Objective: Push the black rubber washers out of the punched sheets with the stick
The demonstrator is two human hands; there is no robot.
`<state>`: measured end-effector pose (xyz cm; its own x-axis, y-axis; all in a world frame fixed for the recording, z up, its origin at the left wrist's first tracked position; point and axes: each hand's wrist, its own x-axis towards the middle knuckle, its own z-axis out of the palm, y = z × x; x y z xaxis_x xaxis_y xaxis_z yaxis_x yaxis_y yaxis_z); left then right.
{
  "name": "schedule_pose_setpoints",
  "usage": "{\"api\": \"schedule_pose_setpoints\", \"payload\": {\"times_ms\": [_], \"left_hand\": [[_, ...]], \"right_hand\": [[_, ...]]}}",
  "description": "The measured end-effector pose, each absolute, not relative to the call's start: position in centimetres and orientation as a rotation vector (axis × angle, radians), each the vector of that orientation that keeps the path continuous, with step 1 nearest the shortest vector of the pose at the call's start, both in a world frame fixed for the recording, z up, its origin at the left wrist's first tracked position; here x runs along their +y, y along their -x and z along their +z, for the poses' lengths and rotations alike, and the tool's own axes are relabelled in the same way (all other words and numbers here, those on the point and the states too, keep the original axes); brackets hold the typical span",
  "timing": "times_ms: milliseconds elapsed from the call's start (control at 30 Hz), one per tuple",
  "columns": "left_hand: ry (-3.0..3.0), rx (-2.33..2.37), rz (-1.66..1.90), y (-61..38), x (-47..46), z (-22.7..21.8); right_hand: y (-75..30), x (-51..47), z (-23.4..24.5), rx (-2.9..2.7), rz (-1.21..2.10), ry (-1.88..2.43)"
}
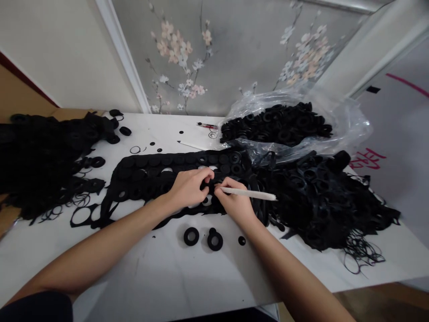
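Observation:
A long black rubber sheet with rows of round discs and holes lies across the white table. Over its middle, my left hand has its thumb and fingers curled inward against the black rubber; exactly what they pinch cannot be made out. Close beside it, my right hand grips a slim white pencil-like stick, whose back end points right while its working end is hidden by the fingers. Two black rubber rings lie on the table just below the sheet.
A clear plastic bag of black rings stands at the back right. Black rubber scraps are heaped at right and left. A white pencil and a red pen lie behind the sheet.

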<state>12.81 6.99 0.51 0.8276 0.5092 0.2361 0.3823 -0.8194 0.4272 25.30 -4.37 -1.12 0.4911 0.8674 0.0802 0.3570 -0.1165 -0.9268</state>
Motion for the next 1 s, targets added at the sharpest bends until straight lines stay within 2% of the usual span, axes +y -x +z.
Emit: {"api": "schedule_pose_setpoints", "payload": {"times_ms": [133, 333, 800, 1000], "left_hand": [[-2.613, 0.689, 0.487, -12.8, 6.9, 0.6], [-2.594, 0.723, 0.458, -12.9, 7.0, 0.7], [-2.442, 0.741, 0.434, -12.9, 7.6, 0.8], [-2.436, 0.739, 0.427, -12.9, 7.6, 0.8]], "right_hand": [[-25.8, -4.4, -1.2, -0.934, 0.814, 1.62], [-25.5, -4.7, -1.8, -0.987, 0.722, 1.653], [-26.6, -5.0, -0.4, -0.777, 0.976, 1.545], [-26.8, -5.1, -0.2, -0.905, 0.78, 1.561]]}}
